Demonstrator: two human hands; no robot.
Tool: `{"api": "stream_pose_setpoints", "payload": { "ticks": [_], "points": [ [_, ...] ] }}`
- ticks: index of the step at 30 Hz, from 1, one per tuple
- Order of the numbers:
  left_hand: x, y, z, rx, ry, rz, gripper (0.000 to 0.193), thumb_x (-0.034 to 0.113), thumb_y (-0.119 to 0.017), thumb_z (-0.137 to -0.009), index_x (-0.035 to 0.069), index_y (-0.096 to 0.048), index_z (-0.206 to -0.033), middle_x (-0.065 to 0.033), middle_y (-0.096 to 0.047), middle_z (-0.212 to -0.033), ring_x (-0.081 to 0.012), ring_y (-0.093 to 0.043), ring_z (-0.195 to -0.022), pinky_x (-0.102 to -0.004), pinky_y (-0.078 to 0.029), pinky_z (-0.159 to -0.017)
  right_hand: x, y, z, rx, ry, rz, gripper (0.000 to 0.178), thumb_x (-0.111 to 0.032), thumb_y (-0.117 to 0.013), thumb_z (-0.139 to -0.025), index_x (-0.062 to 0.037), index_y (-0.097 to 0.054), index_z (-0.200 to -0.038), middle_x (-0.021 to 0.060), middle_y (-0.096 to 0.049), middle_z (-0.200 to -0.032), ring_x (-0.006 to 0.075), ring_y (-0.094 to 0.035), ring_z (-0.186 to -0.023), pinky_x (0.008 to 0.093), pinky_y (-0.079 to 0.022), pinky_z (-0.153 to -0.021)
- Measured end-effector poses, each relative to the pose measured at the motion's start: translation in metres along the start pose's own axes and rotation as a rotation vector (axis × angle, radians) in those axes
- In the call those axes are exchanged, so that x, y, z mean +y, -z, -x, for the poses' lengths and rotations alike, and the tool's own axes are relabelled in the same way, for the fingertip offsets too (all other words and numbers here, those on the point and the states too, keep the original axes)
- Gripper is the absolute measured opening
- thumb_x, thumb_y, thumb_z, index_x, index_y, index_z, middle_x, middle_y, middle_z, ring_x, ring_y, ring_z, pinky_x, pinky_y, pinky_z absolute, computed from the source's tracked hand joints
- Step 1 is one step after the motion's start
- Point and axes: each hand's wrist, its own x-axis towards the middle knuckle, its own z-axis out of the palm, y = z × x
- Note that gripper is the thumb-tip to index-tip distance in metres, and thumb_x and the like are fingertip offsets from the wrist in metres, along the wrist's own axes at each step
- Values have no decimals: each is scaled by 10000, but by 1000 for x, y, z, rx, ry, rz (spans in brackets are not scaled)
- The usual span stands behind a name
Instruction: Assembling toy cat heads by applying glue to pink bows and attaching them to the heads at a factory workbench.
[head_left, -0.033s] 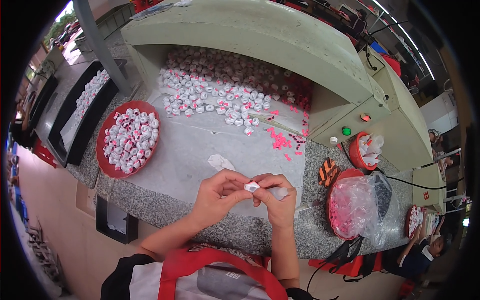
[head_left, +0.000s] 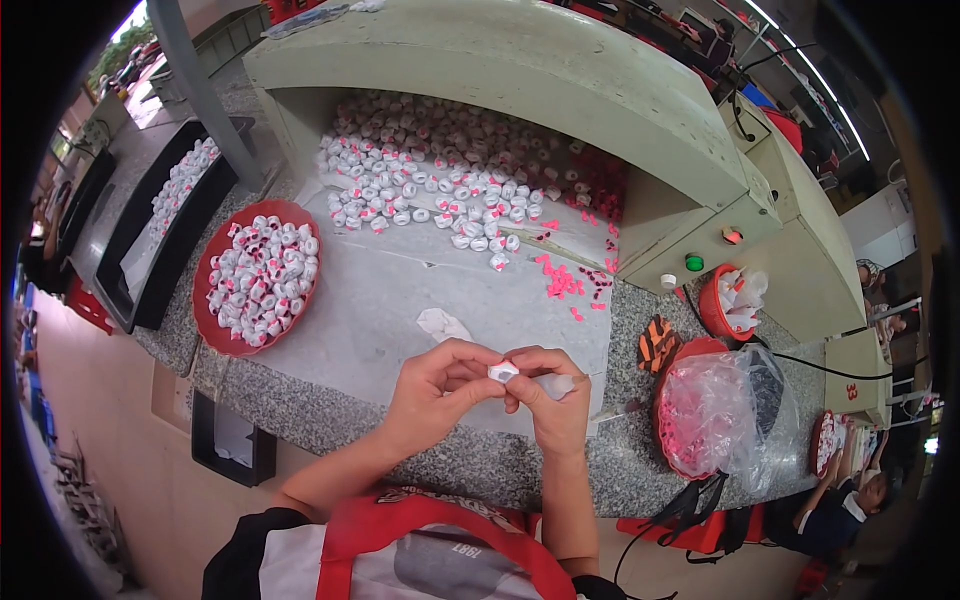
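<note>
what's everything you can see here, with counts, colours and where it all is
small piece: one, white, between both hands' fingertips
translucent item: one, whitish, in the right hand
crumpled piece: one, white, beyond the hands
sheet: white, on the counter
wrapped pieces: uncountable, white and pink, under the hood
loose bits: many, pink, sheet's right side
hood: one, grey-green, over the counter
bowls: two, red, left and right; the left full of white-and-pink pieces
plastic bag: clear, over the right bowl
cup: one, orange-red, behind the right bowl
counter: speckled grey
left hand, right hand: bare, ahead of the torso
</note>
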Motion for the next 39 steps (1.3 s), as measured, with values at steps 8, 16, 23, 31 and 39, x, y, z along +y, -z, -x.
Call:
{"api": "stream_pose_setpoints", "payload": {
  "ticks": [8, 16, 23, 31, 39],
  "points": [
    [6, 28, 7, 106, 10, 28, 206, -21, -571, -790, -37, -528, -991, -108, -615, -876, -143, -603, -785, -255, -494, -697, 20, -32, -12, 48, -145, 39, 124, 14, -638, -725, 11, -560, -821, 149, -602, -866, 136, -546, -559, 227, -442, -461],
    [8, 108, 6, 573, -166, -494, 165, 20, -600, -768, 10, -606, -932, -60, -621, -869, -103, -584, -744, -235, -473, -637, 52, -69, -29, 72, -165, 227, 158, -55, -649, -744, 15, -564, -856, 111, -617, -852, 90, -550, -593, 202, -435, -476],
    [18, 151, -72, 800, -437, -1588, 119, 70, -586, -725, 84, -604, -842, -103, -569, -854, -266, -589, -754, -341, -480, -613, 34, -35, -13, 152, -223, 367, 159, -74, -645, -750, 4, -569, -866, 72, -611, -784, 87, -551, -582, 192, -439, -489],
    [-40, 159, -124, 596, -78, -1759, 257, 80, -607, -714, 74, -539, -963, -122, -573, -821, -262, -573, -576, -343, -474, -560, 16, -6, 10, 233, -118, 324, 280, -8, -616, -741, -9, -481, -986, 49, -539, -804, 100, -534, -653, 208, -457, -538],
    [-40, 101, -69, 536, -88, -1020, 203, -5, -599, -716, 58, -629, -907, -99, -552, -909, -156, -556, -609, -278, -450, -564, -1, 3, -4, 108, 16, 436, 394, 83, -524, -746, -33, -370, -1090, 58, -470, -883, 125, -517, -772, 261, -491, -645]
  ]
}}
